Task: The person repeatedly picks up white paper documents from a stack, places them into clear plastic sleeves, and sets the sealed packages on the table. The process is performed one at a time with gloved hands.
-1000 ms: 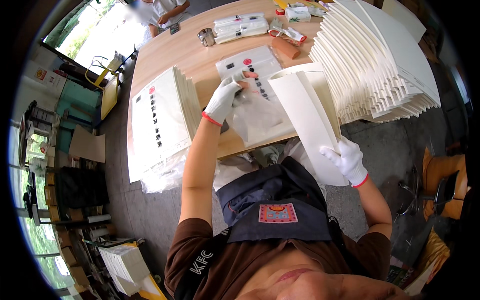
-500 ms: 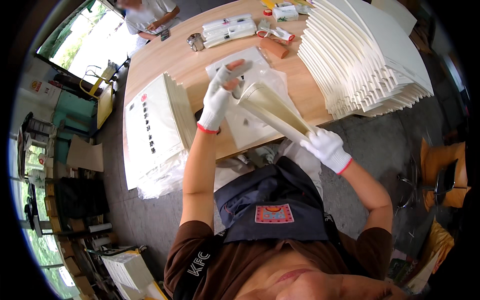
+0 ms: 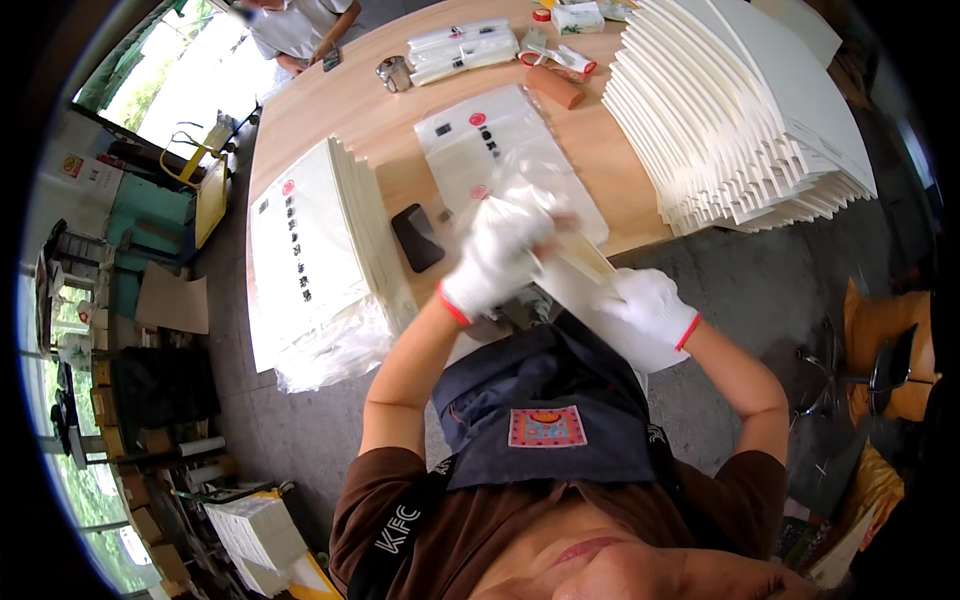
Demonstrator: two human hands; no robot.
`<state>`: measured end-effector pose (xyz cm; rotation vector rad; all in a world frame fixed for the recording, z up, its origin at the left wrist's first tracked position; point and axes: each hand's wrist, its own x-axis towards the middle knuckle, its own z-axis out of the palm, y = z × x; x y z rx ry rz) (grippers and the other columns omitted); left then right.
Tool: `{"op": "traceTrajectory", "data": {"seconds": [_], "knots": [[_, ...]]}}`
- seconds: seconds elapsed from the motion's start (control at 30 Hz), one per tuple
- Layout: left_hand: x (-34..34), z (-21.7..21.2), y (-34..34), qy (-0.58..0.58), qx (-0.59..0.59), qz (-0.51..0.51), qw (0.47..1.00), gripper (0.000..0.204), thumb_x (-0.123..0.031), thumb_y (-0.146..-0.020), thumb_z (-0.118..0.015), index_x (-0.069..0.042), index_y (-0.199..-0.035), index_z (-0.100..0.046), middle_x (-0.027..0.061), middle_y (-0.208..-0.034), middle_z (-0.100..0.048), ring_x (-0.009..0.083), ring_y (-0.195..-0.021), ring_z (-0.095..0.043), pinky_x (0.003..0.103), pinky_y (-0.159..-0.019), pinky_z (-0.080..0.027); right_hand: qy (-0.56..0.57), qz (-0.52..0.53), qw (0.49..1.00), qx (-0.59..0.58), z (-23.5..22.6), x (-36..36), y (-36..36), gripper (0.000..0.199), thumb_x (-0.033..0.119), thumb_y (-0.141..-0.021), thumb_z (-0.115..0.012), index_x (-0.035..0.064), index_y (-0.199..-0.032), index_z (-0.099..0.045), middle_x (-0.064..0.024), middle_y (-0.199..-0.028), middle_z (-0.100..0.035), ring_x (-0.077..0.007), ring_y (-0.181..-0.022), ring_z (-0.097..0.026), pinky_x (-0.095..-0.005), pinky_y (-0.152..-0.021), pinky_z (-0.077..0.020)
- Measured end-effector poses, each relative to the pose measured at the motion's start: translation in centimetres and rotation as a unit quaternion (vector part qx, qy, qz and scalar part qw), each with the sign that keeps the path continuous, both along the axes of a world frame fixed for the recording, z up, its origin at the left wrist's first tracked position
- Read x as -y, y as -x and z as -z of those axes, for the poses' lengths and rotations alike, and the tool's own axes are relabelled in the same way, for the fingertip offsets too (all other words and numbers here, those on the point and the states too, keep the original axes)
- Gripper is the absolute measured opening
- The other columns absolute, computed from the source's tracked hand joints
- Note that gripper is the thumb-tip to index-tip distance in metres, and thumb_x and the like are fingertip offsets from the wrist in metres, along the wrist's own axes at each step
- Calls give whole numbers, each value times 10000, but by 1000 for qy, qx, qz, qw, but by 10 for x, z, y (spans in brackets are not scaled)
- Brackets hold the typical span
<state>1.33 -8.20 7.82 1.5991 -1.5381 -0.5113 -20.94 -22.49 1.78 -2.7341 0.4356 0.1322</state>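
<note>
My right hand [image 3: 650, 305], in a white glove with a red cuff, grips the lower right end of a cream paperboard folder [image 3: 590, 258]. The folder tilts over the table's near edge, its opening towards the table. At its other end my left hand [image 3: 495, 255], in a cut-finger white glove, is smeared by motion, so its fingers are unclear. Crumpled clear plastic [image 3: 530, 185] rises just beyond that hand. Under it, a clear plastic bag with dark and red print [image 3: 465, 135] lies flat on the table.
A stack of bagged white folders [image 3: 310, 235] stands at the left, beside a black phone [image 3: 418, 238]. A tall pile of white folders [image 3: 700, 120] fills the right. Farther back are a metal cup [image 3: 394, 74], plastic-wrapped bundles [image 3: 460, 52], an orange block [image 3: 554, 87] and a person [image 3: 300, 30].
My left hand has come down and nearer, uncovering the phone and the flat bag. The folder has shifted nearer my body. Plastic now bunches up by my left hand.
</note>
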Motion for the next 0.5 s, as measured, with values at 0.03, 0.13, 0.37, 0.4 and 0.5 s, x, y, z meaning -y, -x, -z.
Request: {"op": "traceTrajectory", "data": {"seconds": [0.03,0.13,0.37,0.4,0.5], "knots": [[-5,2,19,58,133,68,987,298,19,-762,-649,-73,-1045,-668,107,-906,-679,274,-722,-641,328,-645,-509,-62,-17,998,9,-10,4,-2,393,444,-868,-535,83,-975,-647,-172,-949,-647,-344,-816,-640,-439,-723,-512],[-35,25,34,98,80,33,991,299,10,-701,-620,-110,-969,-678,74,-740,-631,243,-625,-626,351,-536,-490,-320,24,947,31,-8,18,-6,425,394,-891,-593,25,-1099,-625,-131,-974,-677,-239,-815,-667,-342,-726,-519],[-81,85,14,238,111,85,961,272,8,-692,-635,-52,-956,-663,104,-914,-685,256,-762,-663,355,-654,-530,-681,57,725,86,19,16,-13,423,305,-909,-636,-25,-1168,-590,-56,-1018,-660,-102,-894,-625,-263,-784,-505],[-87,90,4,246,107,72,961,274,8,-690,-639,-52,-957,-661,106,-915,-685,258,-775,-666,354,-664,-530,-680,71,721,115,14,11,-9,426,306,-912,-631,-26,-1174,-587,-56,-1028,-659,-104,-906,-624,-268,-793,-505],[-101,93,-3,157,47,27,986,306,76,-676,-612,-64,-944,-661,90,-884,-680,235,-728,-655,338,-630,-515,-691,102,695,172,18,17,0,434,316,-925,-604,-26,-1191,-580,-56,-1056,-654,-112,-941,-618,-277,-822,-498]]}}
